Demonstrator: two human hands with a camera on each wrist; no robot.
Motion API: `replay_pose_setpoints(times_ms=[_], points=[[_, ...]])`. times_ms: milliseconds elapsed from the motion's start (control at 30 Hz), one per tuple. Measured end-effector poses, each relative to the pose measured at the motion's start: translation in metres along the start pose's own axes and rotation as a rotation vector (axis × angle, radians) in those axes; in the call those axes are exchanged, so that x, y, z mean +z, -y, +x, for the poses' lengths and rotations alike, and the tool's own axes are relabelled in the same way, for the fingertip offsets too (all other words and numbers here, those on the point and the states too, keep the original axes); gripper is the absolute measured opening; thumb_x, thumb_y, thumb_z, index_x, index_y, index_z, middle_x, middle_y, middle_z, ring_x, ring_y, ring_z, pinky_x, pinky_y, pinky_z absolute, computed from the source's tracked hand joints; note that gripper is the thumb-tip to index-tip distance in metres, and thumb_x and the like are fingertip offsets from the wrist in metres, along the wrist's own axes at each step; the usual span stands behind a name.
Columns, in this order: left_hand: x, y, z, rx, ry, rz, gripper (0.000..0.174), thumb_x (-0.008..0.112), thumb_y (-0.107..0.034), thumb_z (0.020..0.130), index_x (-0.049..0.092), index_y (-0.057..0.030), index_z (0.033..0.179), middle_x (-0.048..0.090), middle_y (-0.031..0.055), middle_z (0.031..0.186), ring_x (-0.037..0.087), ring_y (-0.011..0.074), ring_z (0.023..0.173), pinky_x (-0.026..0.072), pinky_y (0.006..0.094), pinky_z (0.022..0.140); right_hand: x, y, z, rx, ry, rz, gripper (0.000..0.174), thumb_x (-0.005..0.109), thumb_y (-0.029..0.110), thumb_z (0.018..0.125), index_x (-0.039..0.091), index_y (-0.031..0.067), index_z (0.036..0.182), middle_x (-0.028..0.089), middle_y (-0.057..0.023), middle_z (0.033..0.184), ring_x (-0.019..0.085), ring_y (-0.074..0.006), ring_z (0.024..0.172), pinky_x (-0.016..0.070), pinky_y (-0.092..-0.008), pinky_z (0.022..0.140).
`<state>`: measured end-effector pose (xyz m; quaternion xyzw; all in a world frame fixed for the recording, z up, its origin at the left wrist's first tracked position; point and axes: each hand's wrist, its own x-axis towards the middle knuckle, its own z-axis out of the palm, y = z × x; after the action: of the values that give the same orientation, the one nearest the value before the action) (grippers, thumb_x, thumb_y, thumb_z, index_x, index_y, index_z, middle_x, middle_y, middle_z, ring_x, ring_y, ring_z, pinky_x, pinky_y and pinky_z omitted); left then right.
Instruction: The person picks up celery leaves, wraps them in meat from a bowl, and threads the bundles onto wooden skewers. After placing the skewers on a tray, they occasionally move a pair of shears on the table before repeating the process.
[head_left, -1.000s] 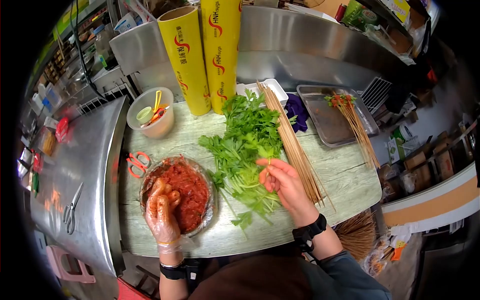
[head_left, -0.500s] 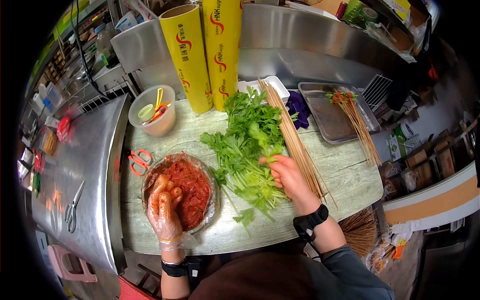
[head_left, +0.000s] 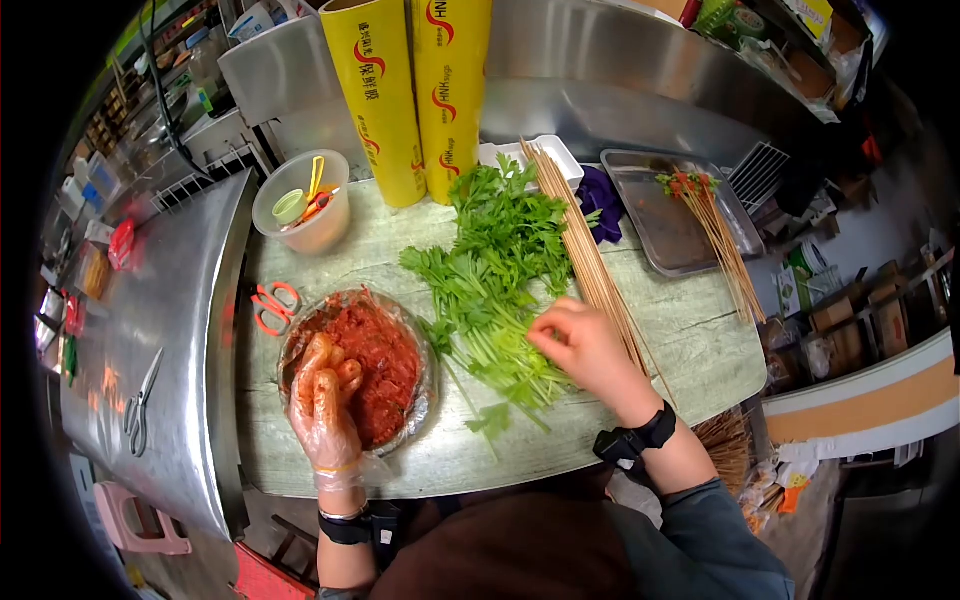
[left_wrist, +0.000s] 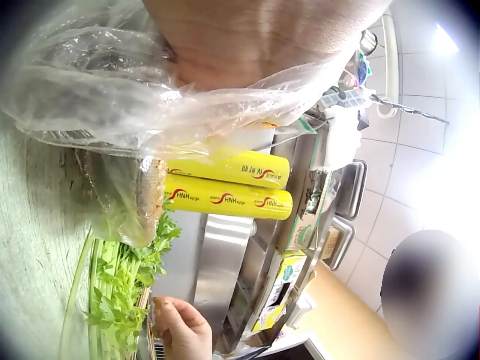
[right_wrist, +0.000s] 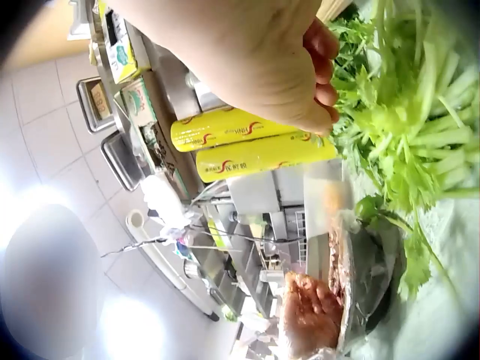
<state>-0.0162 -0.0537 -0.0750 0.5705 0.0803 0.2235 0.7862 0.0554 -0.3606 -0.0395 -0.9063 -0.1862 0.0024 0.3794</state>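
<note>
In the head view, my left hand (head_left: 327, 405), in a smeared clear plastic glove, lies loosely curled over red minced meat (head_left: 378, 370) in a plastic-lined bowl (head_left: 425, 400). No lump shows in its fingers. My bare right hand (head_left: 590, 350) hovers at the right side of the green leafy stalks (head_left: 500, 345), its fingers curled and thumb near the index finger. Nothing is visible between its fingertips in the left wrist view, where the right hand (left_wrist: 184, 326) appears beside the leaves (left_wrist: 120, 300). The left hand (right_wrist: 311, 315) shows stained in the right wrist view.
Bare wooden sticks (head_left: 590, 260) lie right of the greens. A metal tray (head_left: 655, 235) holds several sticks with red and green tips (head_left: 690, 185). Yellow rolls (head_left: 385, 110) stand behind. Orange-handled scissors (head_left: 272, 306) and a plastic tub (head_left: 325, 225) are at the left.
A light green sprig that my right hand pinched earlier no longer shows in its fingers. That hand has shifted slightly right. My left hand stays over the meat.
</note>
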Motion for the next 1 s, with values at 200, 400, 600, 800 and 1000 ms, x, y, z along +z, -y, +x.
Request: replay_pose_setpoints(times_ms=[200,400,600,800,1000], points=[[0.000,0.000,-0.001,0.006,-0.009,0.003,0.035,0.055,-0.014,0.093,0.051,0.0011,0.125,0.061,0.0120,0.112,0.063,0.0195,0.092,0.0522,0.0314,0.080,0.019,0.001,0.001,-0.175,-0.015,-0.267,0.011,0.070,0.012,0.074,0.063,0.0042,0.078,0.059,-0.0121,0.088,0.060,-0.0285,0.078,0.0489,-0.0343,0.066],[0.000,0.002,0.000,-0.007,0.003,0.002,0.034,0.055,-0.014,0.093,0.053,0.0009,0.124,0.060,0.0119,0.114,0.062,0.0193,0.092,0.0524,0.0314,0.080,-0.013,0.012,0.002,0.092,-0.218,0.497,0.019,0.069,0.005,0.078,0.057,0.0033,0.093,0.059,-0.0025,0.086,0.060,-0.0132,0.074,0.0484,-0.0257,0.065],[0.002,0.000,-0.002,0.039,0.002,0.032,0.030,0.058,-0.009,0.091,0.057,-0.0004,0.119,0.059,0.0118,0.118,0.060,0.0184,0.095,0.0518,0.0322,0.083,-0.004,0.016,-0.001,0.174,0.031,1.019,0.012,0.064,0.003,0.085,0.060,0.0010,0.096,0.062,-0.0017,0.086,0.058,-0.0062,0.076,0.0470,-0.0201,0.066],[0.033,-0.042,-0.011,0.337,0.211,0.414,0.019,0.067,0.001,0.077,0.067,0.0014,0.096,0.066,0.0146,0.105,0.065,0.0224,0.089,0.0509,0.0320,0.080,0.006,0.044,-0.005,0.035,0.086,0.739,0.011,0.068,0.007,0.082,0.067,0.0011,0.091,0.063,-0.0015,0.078,0.058,-0.0069,0.068,0.0461,-0.0206,0.062],[0.076,-0.067,-0.022,0.365,0.589,0.845,0.041,0.078,-0.015,0.070,0.065,-0.0047,0.107,0.063,0.0109,0.073,0.062,0.0233,0.063,0.0501,0.0336,0.058,0.006,0.068,-0.007,-0.245,0.043,0.358,0.010,0.071,0.008,0.077,0.066,0.0027,0.084,0.060,-0.0059,0.071,0.057,-0.0145,0.061,0.0446,-0.0258,0.055]])
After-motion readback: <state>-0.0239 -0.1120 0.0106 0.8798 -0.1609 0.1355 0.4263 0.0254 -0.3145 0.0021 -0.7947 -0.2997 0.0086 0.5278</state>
